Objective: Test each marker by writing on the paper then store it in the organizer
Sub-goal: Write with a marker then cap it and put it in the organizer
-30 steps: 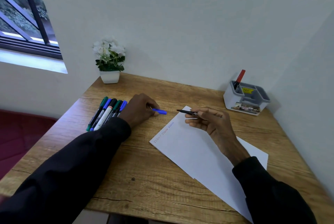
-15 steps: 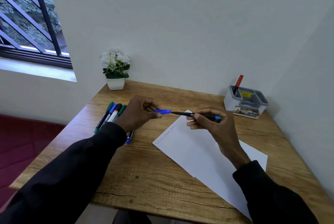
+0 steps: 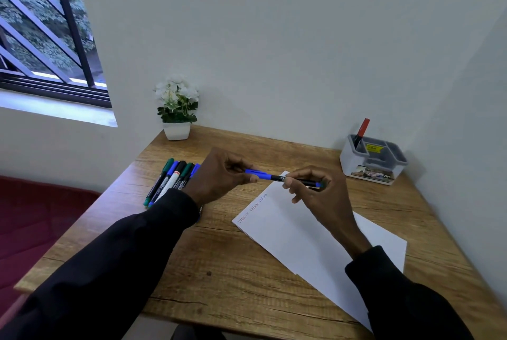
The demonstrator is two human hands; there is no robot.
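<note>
Head view: the cap point(image 3: 256, 173) now sits over the tip of the blue marker point(image 3: 297, 181). A second ago it was apart in the left hand point(image 3: 219, 175), tip bare. The hands have closed toward each other. Left hand pinches the cap end, right hand point(image 3: 323, 197) pinches the barrel. The marker spans between them, roughly level, above the far corner of the paper point(image 3: 296, 238). Spare markers point(image 3: 171, 179) lie on the surface point(image 3: 219, 271) just beside the left wrist. The organizer point(image 3: 375, 172) is well beyond the right hand, with a red marker point(image 3: 362, 131) standing in it.
</note>
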